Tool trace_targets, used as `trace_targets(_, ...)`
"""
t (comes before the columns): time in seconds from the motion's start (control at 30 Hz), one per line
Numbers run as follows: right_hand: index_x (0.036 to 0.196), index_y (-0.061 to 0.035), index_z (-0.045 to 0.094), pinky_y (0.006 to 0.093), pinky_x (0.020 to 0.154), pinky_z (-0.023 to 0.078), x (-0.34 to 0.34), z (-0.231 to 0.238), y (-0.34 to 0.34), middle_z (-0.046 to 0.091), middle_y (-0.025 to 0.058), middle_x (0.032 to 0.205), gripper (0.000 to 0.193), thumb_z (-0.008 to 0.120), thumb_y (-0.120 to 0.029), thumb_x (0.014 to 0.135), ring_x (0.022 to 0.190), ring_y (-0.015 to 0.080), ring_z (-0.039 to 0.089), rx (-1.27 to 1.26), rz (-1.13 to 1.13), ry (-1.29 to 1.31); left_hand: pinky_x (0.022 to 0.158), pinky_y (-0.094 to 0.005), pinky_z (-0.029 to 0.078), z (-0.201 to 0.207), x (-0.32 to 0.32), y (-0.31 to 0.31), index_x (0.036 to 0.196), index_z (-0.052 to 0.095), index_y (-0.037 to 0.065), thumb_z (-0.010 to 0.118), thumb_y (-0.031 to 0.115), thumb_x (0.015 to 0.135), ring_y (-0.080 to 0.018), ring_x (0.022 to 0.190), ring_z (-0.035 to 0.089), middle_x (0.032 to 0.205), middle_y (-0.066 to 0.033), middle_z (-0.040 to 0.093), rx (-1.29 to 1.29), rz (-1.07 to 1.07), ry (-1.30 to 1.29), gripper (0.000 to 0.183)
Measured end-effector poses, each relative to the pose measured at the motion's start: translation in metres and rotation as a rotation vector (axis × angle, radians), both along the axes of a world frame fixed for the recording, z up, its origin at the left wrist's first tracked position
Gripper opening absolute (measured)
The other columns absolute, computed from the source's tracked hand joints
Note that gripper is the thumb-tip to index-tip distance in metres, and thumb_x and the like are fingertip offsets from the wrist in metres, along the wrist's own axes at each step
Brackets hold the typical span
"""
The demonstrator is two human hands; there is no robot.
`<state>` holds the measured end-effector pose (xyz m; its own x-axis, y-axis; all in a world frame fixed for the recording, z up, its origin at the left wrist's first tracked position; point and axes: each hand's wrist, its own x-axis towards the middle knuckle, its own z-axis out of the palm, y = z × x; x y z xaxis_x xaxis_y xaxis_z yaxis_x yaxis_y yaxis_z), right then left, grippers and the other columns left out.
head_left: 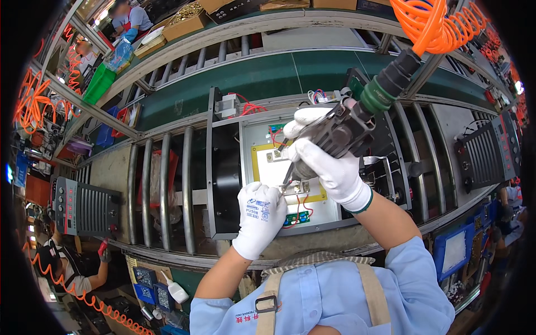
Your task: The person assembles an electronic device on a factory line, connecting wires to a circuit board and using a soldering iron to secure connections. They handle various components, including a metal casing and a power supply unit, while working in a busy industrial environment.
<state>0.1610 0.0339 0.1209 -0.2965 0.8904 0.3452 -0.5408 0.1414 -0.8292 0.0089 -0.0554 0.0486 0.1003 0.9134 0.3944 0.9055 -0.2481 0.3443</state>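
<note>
An open metal chassis [223,167] lies on a roller conveyor in front of me, with a white and yellow panel [262,167], red wires and small green boards inside. My right hand [329,164], in a white glove, grips a black pneumatic screwdriver [346,125] fed by an orange coiled air hose [435,22]. Its bit points down at a metal bracket on the panel. My left hand [259,215], also gloved, pinches something small at the bit tip; what it pinches is hidden.
Steel rollers [162,190] run left of the chassis. Grey finned machine housings sit at the left [84,206] and right [486,151]. A green belt [268,75] passes behind. Other people work at the far left. A white squeeze bottle [176,290] stands below.
</note>
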Motion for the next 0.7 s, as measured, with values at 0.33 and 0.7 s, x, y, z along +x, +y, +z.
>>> trace_targets(0.33,0.119,-0.0016,0.055,0.0309,0.071,0.055,0.007,-0.016,0.024,0.065,0.0119,0.102,0.032,0.061,0.004,0.088,0.076,0.0158,0.065,-0.169,-0.146,0.154,0.071,-0.0437,0.043,0.002,0.001,0.001,0.068,0.059,0.009,0.071,0.006,0.069,-0.0286,0.073,0.058,0.065,-0.0072,0.057,0.039,0.006,0.028,0.012)
trace_targets(0.7,0.105,-0.0059,0.06,0.0268,0.073,0.05,-0.048,0.013,0.02,0.066,0.0014,0.088,0.028,0.072,-0.013,0.08,0.077,0.0086,0.058,0.133,0.076,-0.219,0.073,-0.0438,0.042,0.0,-0.003,0.002,0.063,0.059,0.009,0.07,0.009,0.072,-0.03,0.076,0.059,0.063,-0.0093,0.059,-0.036,-0.016,-0.032,0.014)
